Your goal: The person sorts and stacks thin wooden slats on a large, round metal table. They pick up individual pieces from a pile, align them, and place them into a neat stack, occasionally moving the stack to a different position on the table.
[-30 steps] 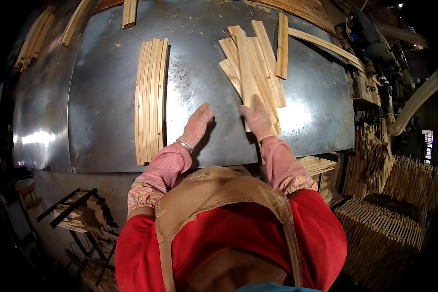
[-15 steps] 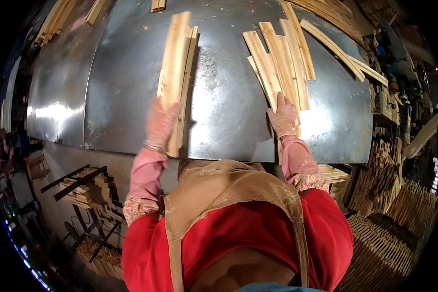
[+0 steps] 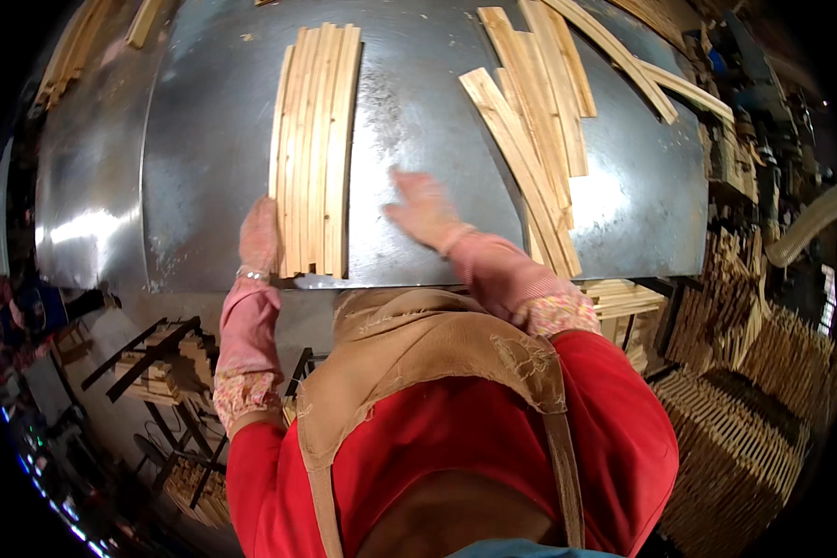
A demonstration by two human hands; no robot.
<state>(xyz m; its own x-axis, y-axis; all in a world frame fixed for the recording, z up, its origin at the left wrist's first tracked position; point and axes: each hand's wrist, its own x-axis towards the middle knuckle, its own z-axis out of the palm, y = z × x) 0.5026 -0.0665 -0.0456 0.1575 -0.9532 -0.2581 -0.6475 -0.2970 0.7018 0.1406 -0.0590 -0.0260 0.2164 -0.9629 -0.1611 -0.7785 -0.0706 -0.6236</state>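
Several pale wooden slats [image 3: 316,149] lie side by side in a narrow bundle left of centre, their near ends close to the table's front edge. Against the bundle's left side, near those ends, rests my left hand [image 3: 260,232], its fingers stretched along the wood. My right hand [image 3: 423,209] is over bare metal between the bundle and a looser group of boards [image 3: 539,102] on the right. It is smeared by motion, but its fingers look apart and nothing shows in them. A single board [image 3: 521,172] lies slanted across the near part of that loose group.
The metal table [image 3: 214,139] has a seam on its left. Two long strips [image 3: 618,56] lie slanted at the far right, and more strips [image 3: 70,46] at the far left. Stacked slats [image 3: 730,446] stand right of me; a black rack [image 3: 163,358] with wood pieces stands left.
The left-hand wood has turned from a broad board over narrower pieces into an even bundle. My right hand has left the right-hand boards and moved left; my left hand has shifted to the bundle's side.
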